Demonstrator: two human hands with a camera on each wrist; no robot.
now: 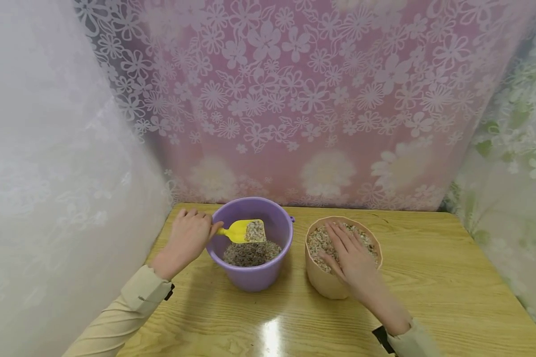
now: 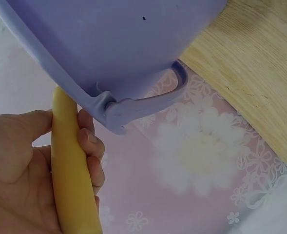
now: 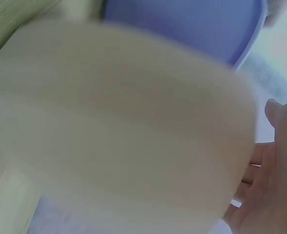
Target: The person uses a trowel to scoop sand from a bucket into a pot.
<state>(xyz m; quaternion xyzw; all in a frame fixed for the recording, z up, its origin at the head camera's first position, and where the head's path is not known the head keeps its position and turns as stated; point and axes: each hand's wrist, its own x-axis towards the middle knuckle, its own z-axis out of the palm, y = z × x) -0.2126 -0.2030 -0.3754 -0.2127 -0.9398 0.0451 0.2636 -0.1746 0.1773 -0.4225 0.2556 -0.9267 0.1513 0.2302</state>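
In the head view, my left hand (image 1: 188,237) grips the handle of a small yellow shovel (image 1: 238,231). Its blade carries a heap of pale, mixed-colour grit (image 1: 255,231) over the mouth of a purple bucket (image 1: 253,279). Darker grit (image 1: 249,254) covers the bucket's bottom. The left wrist view shows fingers and thumb wrapped round the yellow handle (image 2: 72,165) beside the bucket's rim. My right hand (image 1: 354,259) lies with straight, spread fingers over grit (image 1: 318,246) that fills a beige pot (image 1: 325,283) nearly to its wavy rim. That pot's blurred wall blocks much of the right wrist view.
Bucket and pot stand side by side on a wooden table (image 1: 433,277), a narrow gap between them. Behind the table hangs a pink flowered curtain (image 1: 272,109); pale sheets flank both sides. A purple bucket handle (image 2: 155,102) hangs at the rim.
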